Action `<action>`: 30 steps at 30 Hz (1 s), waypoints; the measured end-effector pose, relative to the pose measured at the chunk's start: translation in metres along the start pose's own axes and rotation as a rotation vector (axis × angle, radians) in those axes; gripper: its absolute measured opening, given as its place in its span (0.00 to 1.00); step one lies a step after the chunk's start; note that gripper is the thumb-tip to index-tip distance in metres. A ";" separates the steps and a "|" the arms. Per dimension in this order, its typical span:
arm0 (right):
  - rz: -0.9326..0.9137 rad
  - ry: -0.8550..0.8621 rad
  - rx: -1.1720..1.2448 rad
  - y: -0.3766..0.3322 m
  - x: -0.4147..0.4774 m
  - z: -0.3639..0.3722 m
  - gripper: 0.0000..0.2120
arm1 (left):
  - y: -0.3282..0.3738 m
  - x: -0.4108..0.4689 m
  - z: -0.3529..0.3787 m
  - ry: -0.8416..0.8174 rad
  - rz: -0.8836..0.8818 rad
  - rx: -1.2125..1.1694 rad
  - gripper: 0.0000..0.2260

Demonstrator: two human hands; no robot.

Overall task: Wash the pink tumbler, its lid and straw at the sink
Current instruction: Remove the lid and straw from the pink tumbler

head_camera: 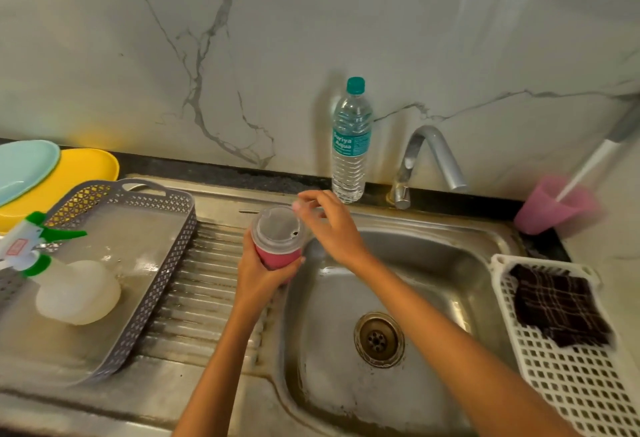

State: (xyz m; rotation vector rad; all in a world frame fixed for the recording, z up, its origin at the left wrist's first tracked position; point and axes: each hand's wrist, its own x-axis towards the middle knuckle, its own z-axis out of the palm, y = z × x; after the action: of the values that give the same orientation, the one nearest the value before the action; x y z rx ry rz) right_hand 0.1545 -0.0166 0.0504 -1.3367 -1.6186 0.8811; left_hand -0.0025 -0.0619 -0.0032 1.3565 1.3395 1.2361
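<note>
The left hand (258, 275) wraps around the lower body of the pink tumbler (278, 258), fingers curled firmly round it, and holds it upright over the sink's left rim. The clear lid (275, 228) sits on the tumbler, with a small dark hole near its right edge. The right hand (329, 225) hovers just above and behind the lid, its fingertips (304, 198) drawn together in a narrow pinch. Motion blur there hides whether the straw or anything else is between them, so I cannot tell.

To the right and below lies the steel basin (433, 263) with its drain (379, 339). The right forearm crosses the basin diagonally. The faucet (433, 156) curves over the far rim, with a water bottle (350, 145) standing just behind the right hand. Left of the tumbler runs the ribbed drainboard (204, 280), then a grey basket (166, 263) holding a spray bottle (62, 284). Stacked yellow (83, 169) and blue plates (24, 166) lie at the far left. On the right, a white basket (571, 384) carries a dark checked cloth (557, 305), and a pink cup (550, 211) stands beyond it.
</note>
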 end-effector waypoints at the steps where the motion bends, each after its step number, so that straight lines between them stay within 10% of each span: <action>1: -0.010 -0.073 -0.050 -0.007 -0.014 -0.008 0.26 | 0.003 -0.006 0.008 -0.027 -0.001 -0.007 0.40; 6: -0.063 -0.123 -0.305 -0.014 -0.070 -0.042 0.43 | 0.016 -0.031 0.050 -0.199 0.072 0.006 0.39; 14: -0.096 0.087 -0.353 -0.001 -0.114 -0.068 0.33 | 0.028 -0.056 0.076 -0.379 0.095 0.096 0.36; 30: -0.200 -0.167 -0.231 -0.030 -0.095 -0.082 0.27 | 0.051 -0.051 0.049 -0.477 0.040 0.084 0.43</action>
State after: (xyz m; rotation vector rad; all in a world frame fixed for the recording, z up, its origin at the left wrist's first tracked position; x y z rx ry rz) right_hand 0.2253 -0.1144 0.0944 -1.2531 -1.9959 0.7170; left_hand 0.0569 -0.1133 0.0348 1.6187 1.0367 0.8147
